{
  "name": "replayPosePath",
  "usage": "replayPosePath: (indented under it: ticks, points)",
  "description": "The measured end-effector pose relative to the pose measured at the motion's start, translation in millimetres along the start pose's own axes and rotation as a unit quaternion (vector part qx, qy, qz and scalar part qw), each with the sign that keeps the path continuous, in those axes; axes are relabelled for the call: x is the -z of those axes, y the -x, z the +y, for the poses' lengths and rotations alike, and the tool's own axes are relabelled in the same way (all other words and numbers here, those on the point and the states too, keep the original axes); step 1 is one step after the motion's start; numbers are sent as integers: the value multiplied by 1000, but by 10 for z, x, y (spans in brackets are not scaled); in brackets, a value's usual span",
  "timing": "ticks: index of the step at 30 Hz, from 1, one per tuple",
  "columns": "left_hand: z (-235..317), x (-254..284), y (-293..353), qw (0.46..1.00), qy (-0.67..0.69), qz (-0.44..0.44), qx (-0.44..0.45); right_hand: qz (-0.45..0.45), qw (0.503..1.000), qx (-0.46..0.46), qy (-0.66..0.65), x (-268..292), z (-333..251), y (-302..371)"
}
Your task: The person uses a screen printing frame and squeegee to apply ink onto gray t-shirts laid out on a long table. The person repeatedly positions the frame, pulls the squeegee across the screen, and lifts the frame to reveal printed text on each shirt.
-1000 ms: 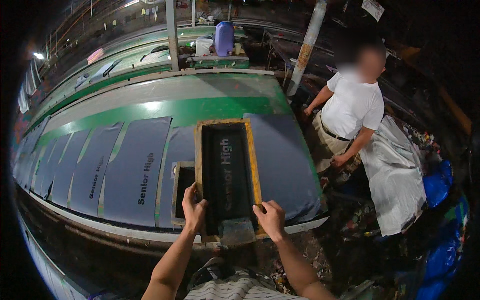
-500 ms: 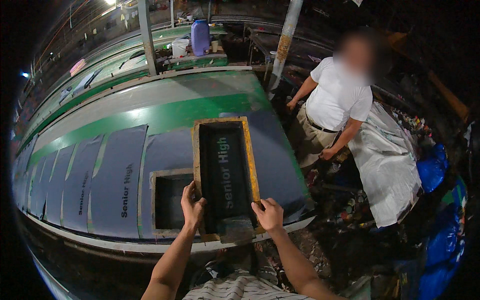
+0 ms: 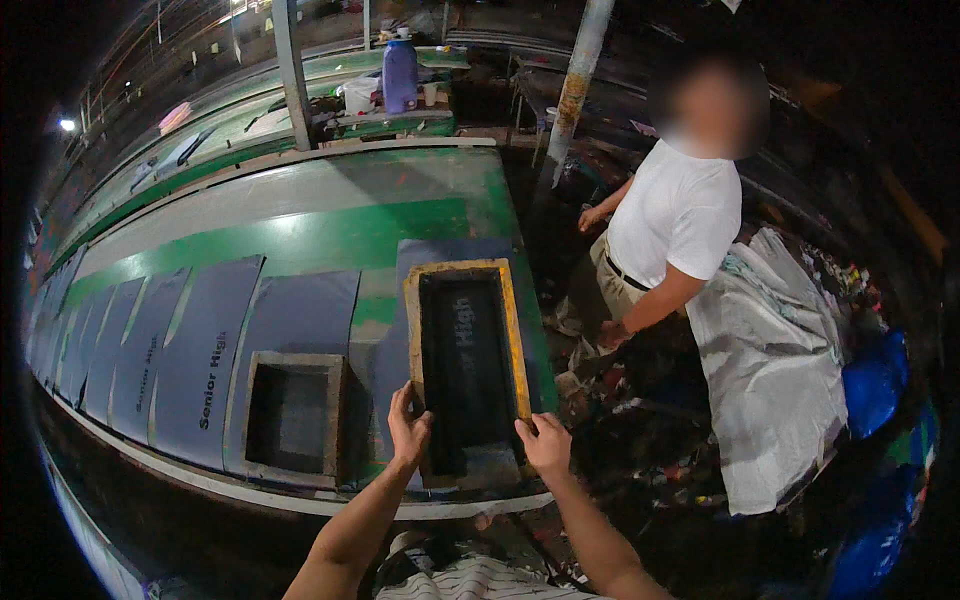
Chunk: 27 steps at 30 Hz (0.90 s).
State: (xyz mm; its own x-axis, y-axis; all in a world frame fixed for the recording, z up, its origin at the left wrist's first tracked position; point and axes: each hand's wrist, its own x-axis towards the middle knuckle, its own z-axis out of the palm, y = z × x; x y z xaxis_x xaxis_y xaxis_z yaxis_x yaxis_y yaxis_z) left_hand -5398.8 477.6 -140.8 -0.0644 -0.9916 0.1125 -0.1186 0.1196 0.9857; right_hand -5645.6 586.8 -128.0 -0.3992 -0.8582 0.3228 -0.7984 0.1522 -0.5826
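A long wooden screen-printing frame point(image 3: 514, 345), yellow along its right side, is held level between my two hands over the end of the green table. My left hand point(image 3: 410, 428) grips its left rail and my right hand point(image 3: 546, 442) its right rail, both near the close end. Pale lettering shows on its dark mesh, and a dull grey block point(image 3: 490, 462) lies inside at the near end. Beneath the frame is a dark grey-blue fabric panel point(image 3: 455, 248). Whether the frame touches the fabric I cannot tell. A smaller wooden screen frame point(image 3: 296, 358) rests on the panel to the left.
Several fabric panels point(image 3: 235, 290), some with dark lettering, lie along the green table point(image 3: 400, 222). A person in a white shirt point(image 3: 675, 205) stands off its right end, beside a white sheet point(image 3: 750, 390). Behind are metal posts point(image 3: 578, 90) and a purple jug point(image 3: 399, 78).
The long frame has shifted rightward, from overlapping the smaller frame to apart from it, over the end panel. Both hands keep their grip. My view has turned slightly; the person's arm has moved.
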Motion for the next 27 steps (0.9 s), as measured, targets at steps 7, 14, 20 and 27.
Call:
replayPosePath:
  ticks: [7, 14, 20, 27]
  points:
    - [-226, -477, 159, 999, -12, 16, 35, -25, 999, -4, -41, 46, 579, -27]
    - [-246, -681, 258, 999, -38, 12, 10, -35, 999, -18, -17, 157, 762, 50]
    - [-210, -730, 281, 999, -32, 6, 17, -37, 998, -14, -38, 227, 811, 79]
    - [-218, -749, 219, 1000, -27, -3, 6, -40, 998, 9, -57, 284, 838, 54]
